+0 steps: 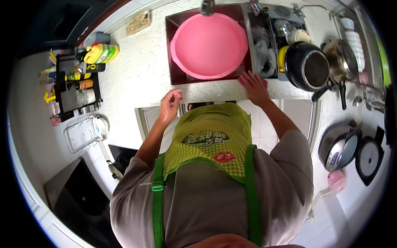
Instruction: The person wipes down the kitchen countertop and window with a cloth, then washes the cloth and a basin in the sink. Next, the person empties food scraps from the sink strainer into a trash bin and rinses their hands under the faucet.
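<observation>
My right hand [257, 89] lies over a dark pink cloth [265, 83] on the counter's front edge, by the sink's near right corner. Only a bit of the cloth shows beside the fingers. My left hand [170, 103] hovers by the counter edge left of the sink, wet, its fingers curled in with nothing visible in them. A large pink basin [209, 45] sits in the dark sink [177, 78], apart from both hands. The faucet [207, 7] hangs over the basin's far rim.
Right of the sink stand a black pot [304, 66] and a steel pan [341, 60] with a handle jutting forward. A yellow-green jug [101, 53] and a bottle rack [78, 84] are on the left. A container of food pieces [138, 22] stands at the back.
</observation>
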A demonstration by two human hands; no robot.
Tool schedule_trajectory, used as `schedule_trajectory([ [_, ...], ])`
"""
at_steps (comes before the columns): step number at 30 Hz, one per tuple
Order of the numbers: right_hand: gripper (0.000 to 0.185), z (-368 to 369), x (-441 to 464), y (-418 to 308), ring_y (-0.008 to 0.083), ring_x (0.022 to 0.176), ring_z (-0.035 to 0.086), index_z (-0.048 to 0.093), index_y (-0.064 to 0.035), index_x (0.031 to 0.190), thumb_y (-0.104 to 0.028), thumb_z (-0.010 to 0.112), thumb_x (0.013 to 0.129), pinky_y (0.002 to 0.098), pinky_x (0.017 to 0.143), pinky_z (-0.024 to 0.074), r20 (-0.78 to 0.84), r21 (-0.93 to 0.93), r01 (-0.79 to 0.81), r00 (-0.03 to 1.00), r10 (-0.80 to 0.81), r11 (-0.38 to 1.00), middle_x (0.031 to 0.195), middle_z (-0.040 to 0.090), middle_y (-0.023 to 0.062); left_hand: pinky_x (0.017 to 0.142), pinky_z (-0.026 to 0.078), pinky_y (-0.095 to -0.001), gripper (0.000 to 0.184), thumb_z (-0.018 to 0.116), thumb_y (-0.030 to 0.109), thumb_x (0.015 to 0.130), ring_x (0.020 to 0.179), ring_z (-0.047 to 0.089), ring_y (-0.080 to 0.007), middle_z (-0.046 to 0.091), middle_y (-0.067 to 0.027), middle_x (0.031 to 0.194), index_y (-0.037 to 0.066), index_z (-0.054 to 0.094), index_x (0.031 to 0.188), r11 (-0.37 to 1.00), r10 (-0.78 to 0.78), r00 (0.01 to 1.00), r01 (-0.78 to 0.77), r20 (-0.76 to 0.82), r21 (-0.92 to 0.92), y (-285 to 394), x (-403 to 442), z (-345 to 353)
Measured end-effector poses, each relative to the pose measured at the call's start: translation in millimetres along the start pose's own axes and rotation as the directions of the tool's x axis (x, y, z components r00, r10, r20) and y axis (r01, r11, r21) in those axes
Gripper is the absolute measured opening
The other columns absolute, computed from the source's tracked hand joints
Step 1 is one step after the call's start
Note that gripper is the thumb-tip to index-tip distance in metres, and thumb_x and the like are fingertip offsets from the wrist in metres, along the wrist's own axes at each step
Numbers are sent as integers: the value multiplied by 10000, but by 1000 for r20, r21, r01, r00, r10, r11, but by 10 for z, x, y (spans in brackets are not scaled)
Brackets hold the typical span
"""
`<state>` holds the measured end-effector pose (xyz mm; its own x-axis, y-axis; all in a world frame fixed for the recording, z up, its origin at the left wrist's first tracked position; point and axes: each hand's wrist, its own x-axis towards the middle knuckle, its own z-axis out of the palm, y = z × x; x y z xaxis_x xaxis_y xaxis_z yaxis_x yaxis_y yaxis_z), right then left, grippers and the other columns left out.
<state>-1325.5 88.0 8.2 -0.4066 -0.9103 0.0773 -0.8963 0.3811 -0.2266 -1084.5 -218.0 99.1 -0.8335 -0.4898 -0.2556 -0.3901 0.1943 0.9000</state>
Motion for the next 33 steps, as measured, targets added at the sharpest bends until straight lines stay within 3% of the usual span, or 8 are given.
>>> schedule_trajectory([
  [13, 363, 933, 2342, -2340, 310, 1360, 317, 533, -48, 1224, -105, 491, 868, 433, 1142, 235, -373, 527, 614, 788, -490, 587, 1389, 434, 147, 765, 482, -254, 217, 530, 104, 959, 816, 612, -118, 656, -73, 924, -7, 573, 1139, 1000, -27, 994, 28, -106, 8, -324, 56, -805],
  [16, 407, 1168, 2961, -2652, 287, 1371, 308, 507, -47, 1282, -146, 501, 887, 420, 1139, 232, -147, 444, 608, 774, -616, 658, 1447, 385, 110, 763, 488, -260, 228, 529, 116, 961, 836, 622, -125, 654, -71, 937, 1, 567, 1154, 999, -53, 989, 50, -139, -20, -544, 28, -1235],
  [20, 372, 1409, 3688, -2544, 281, 1348, 339, 523, -105, 1278, -172, 515, 912, 401, 1119, 253, -311, 253, 630, 772, -554, 735, 1409, 407, 171, 772, 502, -272, 226, 519, 124, 965, 856, 629, -139, 646, -75, 957, 4, 563, 1151, 993, -113, 984, 106, -137, -55, -843, 77, -1683],
  [21, 311, 1085, 3829, -2538, 299, 1297, 393, 554, -105, 1223, -178, 510, 923, 415, 1091, 284, -103, 785, 166, 985, -139, 596, 1367, 442, 171, 775, 503, -273, 222, 517, 123, 965, 860, 628, -141, 643, -77, 957, 4, 564, 1147, 991, -120, 984, 112, -135, -68, -882, 96, -1749],
  [22, 248, 1067, 4044, -2396, 307, 1217, 457, 582, -129, 1130, -189, 545, 892, 425, 1053, 330, -211, 766, 125, 975, 63, 631, 1282, 488, 162, 770, 504, -274, 218, 514, 123, 967, 858, 630, -146, 636, -80, 947, 8, 568, 1145, 991, -112, 986, 101, -126, -86, -934, 132, -1800],
  [23, 254, 1239, 4205, -2080, 334, 1183, 460, 638, -118, 1030, -278, 551, 852, 410, 1022, 347, -364, 311, 264, 921, -143, 913, 1233, 525, 186, 770, 504, -274, 218, 514, 123, 967, 858, 630, -146, 636, -80, 947, 8, 568, 1145, 990, -114, 986, 103, -121, -94, -942, 165, -1835],
  [30, 124, 1209, 5069, -1185, 282, 930, 537, 634, -129, 929, -138, 573, 822, 400, 761, 447, -449, 466, -47, 848, 282, 884, 926, 563, 64, 730, 520, -278, 199, 508, 87, 959, 825, 647, -156, 649, -94, 926, 6, 578, 1127, 991, -122, 984, 113, -129, -73, -872, 521, -1724],
  [33, 123, 1239, 5349, -1237, 282, 897, 553, 636, -107, 924, -131, 576, 819, 394, 791, 464, -541, 214, 137, 841, 0, 967, 871, 570, 69, 716, 524, -277, 198, 505, 80, 959, 818, 653, -160, 653, -96, 914, 13, 576, 1131, 990, -132, 984, 126, -121, -56, -735, 700, -1585],
])
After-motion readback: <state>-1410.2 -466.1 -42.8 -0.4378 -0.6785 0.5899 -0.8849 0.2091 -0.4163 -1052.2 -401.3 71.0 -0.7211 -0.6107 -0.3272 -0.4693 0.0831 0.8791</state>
